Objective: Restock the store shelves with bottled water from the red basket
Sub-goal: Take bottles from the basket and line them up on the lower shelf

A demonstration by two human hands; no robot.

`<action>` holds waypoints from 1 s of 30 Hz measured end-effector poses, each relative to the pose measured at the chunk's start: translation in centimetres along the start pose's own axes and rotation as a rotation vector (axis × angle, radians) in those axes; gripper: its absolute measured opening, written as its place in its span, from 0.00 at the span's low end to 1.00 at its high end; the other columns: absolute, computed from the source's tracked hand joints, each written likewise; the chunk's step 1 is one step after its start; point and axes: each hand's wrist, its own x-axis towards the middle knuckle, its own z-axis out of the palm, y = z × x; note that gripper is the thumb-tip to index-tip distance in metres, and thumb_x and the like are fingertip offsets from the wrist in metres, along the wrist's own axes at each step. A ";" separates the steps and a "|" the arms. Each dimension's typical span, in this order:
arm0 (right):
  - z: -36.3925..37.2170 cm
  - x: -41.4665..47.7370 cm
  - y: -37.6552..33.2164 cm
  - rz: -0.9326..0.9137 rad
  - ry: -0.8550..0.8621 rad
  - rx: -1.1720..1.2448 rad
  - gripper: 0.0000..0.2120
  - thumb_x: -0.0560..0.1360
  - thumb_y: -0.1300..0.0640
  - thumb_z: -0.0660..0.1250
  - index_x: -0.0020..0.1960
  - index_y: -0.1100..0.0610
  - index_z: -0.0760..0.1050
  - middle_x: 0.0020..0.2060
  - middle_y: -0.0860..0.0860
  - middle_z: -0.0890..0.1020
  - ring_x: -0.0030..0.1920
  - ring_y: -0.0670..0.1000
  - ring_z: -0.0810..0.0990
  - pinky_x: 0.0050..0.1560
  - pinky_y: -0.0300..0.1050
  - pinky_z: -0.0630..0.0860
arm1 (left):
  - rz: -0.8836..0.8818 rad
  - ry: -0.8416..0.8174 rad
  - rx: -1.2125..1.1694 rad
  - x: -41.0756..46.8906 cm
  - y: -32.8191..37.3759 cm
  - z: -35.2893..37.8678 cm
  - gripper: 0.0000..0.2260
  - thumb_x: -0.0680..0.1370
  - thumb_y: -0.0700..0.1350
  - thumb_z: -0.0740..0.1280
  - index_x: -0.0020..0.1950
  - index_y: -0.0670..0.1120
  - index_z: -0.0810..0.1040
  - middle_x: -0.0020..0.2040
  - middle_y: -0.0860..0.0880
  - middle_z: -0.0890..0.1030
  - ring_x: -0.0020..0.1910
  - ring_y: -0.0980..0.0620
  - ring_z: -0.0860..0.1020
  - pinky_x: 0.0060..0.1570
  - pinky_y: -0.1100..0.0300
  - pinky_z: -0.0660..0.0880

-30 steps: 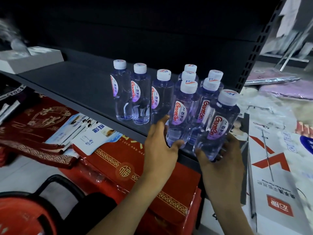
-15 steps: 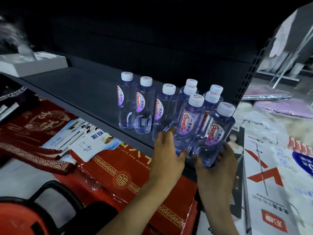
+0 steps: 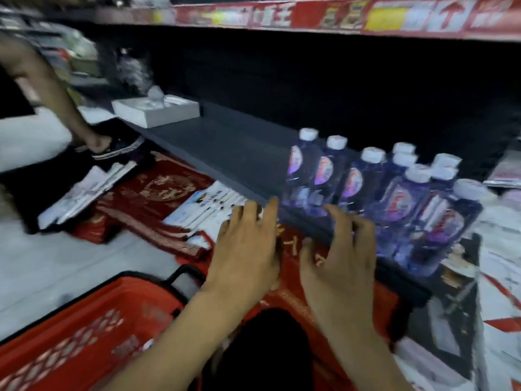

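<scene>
Several clear water bottles (image 3: 394, 198) with white caps stand upright in a cluster at the right end of the dark grey shelf (image 3: 225, 148). My left hand (image 3: 248, 246) hovers below the shelf's front edge, fingers spread, holding nothing. My right hand (image 3: 341, 261) is beside it, fingers apart and empty, just in front of the shelf edge and short of the bottles. The red basket (image 3: 93, 325) with a black handle sits at the lower left; its contents are blurred.
A white box (image 3: 158, 111) sits at the shelf's far left end. Red gift boxes (image 3: 158, 193) and white packets (image 3: 203, 207) lie on the level below. Another person's arm (image 3: 45, 88) reaches in at the upper left. A red price strip (image 3: 338, 15) lines the shelf above.
Both hands have let go of the front bottles and pulled back toward me and to the left. The view has swung left and down, bringing the red basket into sight.
</scene>
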 end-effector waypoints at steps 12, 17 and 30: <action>15.6 -9.1 -14.8 -0.425 -0.878 -0.190 0.20 0.77 0.49 0.63 0.67 0.54 0.70 0.62 0.55 0.70 0.63 0.59 0.72 0.60 0.53 0.75 | -0.541 -0.315 0.311 -16.4 -23.1 -2.7 0.26 0.76 0.50 0.63 0.73 0.46 0.62 0.61 0.44 0.71 0.61 0.40 0.70 0.55 0.47 0.71; 24.0 -17.2 -17.7 -0.295 -1.236 -0.156 0.17 0.75 0.56 0.64 0.63 0.59 0.74 0.63 0.60 0.74 0.64 0.62 0.75 0.61 0.52 0.75 | -0.945 -0.519 0.050 -26.1 -29.1 0.5 0.27 0.75 0.52 0.64 0.72 0.45 0.64 0.65 0.41 0.72 0.65 0.39 0.71 0.61 0.48 0.72; 29.7 -31.3 -8.3 0.092 -1.979 -0.358 0.17 0.77 0.55 0.63 0.64 0.60 0.74 0.59 0.57 0.79 0.59 0.57 0.79 0.49 0.42 0.73 | -1.767 -0.382 -0.540 -37.1 -30.6 7.9 0.09 0.78 0.37 0.64 0.38 0.44 0.73 0.33 0.48 0.74 0.31 0.54 0.72 0.25 0.67 0.67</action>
